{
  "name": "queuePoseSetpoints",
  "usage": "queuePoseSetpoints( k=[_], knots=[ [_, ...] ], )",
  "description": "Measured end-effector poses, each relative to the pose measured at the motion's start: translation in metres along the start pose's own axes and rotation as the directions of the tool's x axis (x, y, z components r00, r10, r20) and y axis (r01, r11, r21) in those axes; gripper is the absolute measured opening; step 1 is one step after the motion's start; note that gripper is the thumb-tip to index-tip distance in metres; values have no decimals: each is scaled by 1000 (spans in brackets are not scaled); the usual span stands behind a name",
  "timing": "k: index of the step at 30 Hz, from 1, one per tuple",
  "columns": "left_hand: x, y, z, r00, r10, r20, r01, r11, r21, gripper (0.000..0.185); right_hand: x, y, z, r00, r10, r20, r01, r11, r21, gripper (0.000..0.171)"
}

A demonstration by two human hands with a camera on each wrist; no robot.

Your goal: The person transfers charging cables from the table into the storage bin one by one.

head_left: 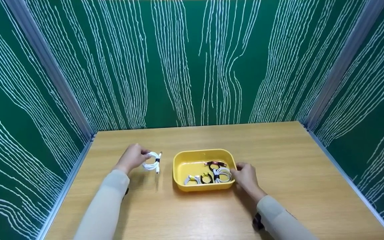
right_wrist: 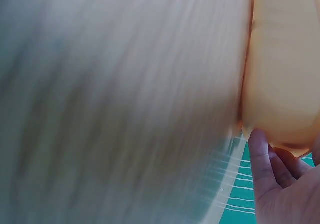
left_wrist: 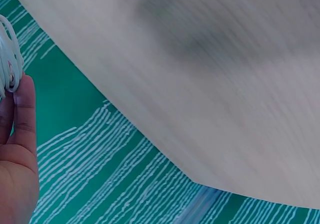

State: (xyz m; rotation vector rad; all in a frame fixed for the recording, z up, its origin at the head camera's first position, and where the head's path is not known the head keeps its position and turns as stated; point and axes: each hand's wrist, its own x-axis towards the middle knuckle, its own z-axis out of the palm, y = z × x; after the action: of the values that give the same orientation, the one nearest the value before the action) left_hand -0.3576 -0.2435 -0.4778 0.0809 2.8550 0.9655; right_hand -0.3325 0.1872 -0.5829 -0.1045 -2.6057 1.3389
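Meanwhile, left hand grips a coiled white cable; right hand pinches the glossy, rounded yellow tray's rim.

My wooden table carries a yellow tray near its centre; at the tray's nine o'clock, just beside it, a white coiled cable.

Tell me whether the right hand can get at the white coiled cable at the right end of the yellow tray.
Probably yes. The right hand rests at the yellow tray's right rim, right beside the white coiled cable. The tray is open-topped and nothing covers that cable; the left hand holds another white cable off to the side.
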Motion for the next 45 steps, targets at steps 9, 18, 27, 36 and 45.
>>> queuePoseSetpoints(
  k=[9, 18, 27, 36, 45],
  knots=[
    [5, 18, 4, 1000, -3, 12, 4, 1000, -21, 18, -1, -2, 0, 1000, 7, -7, -7, 1000, -1, 23],
    [6, 34, 13, 999, 53, 2, -53, 998, -40, 19, 0, -3, -1, 1000, 24, 12, -24, 1000, 14, 21],
    [9, 47, 28, 995, 104, 2, -104, 993, -51, 16, -1, -4, -1, 999, 33, 18, -34, 999, 23, 20],
    [10, 60, 43, 991, 130, 12, -129, 988, -86, 16, -1, -2, 0, 1000, 3, -10, -3, 1000, 8, 19],
    [12, 71, 60, 981, 191, 18, -189, 980, -69, 15, -1, -3, 1, 1000, 13, -4, -13, 1000, 17, 18]
  ],
)
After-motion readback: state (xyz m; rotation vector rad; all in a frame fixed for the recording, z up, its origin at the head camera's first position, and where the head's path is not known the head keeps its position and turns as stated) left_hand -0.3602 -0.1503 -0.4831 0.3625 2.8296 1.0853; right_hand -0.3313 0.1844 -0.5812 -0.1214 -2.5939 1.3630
